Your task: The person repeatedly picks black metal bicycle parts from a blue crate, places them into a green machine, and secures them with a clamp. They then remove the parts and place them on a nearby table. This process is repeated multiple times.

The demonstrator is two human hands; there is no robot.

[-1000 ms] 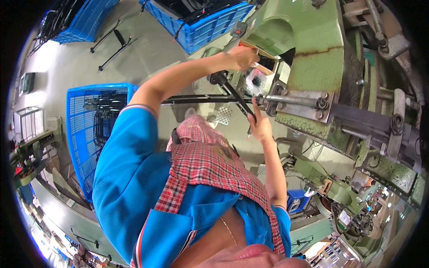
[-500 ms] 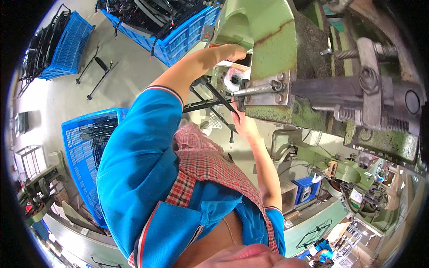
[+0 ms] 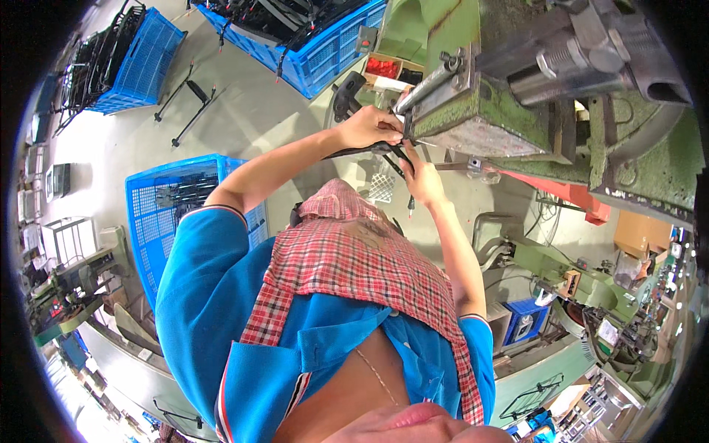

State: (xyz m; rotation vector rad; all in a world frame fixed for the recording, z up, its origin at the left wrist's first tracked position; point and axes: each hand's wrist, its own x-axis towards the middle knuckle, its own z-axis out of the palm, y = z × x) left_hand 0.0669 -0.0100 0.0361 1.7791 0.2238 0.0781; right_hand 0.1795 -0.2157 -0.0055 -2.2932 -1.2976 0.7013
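Observation:
My left hand [image 3: 371, 127] is closed, its fingers pinched together at a black tubular metal frame [image 3: 356, 150], just beside the head of a green machine press [image 3: 484, 122]. A small part between those fingertips, if any, is too hidden to make out. Close by on the right, my right hand [image 3: 423, 181] wraps its fingers round a black tube of the same frame. The frame lies under the press's metal rod [image 3: 432, 85], partly covered by my hands. A dark curved bracket [image 3: 346, 96] shows beyond my left hand.
Behind the hands sits a parts box [image 3: 382, 68] with red and black small pieces. Blue crates [image 3: 325, 63] of black frames stand at the far left and beside my left arm. A loose frame [image 3: 193, 96] lies on the floor. More green machines [image 3: 591, 280] stand at right.
My left hand has come back from the parts box to the frame by the press head. The right hand still holds the frame. The whole view has shifted, showing more of the parts box.

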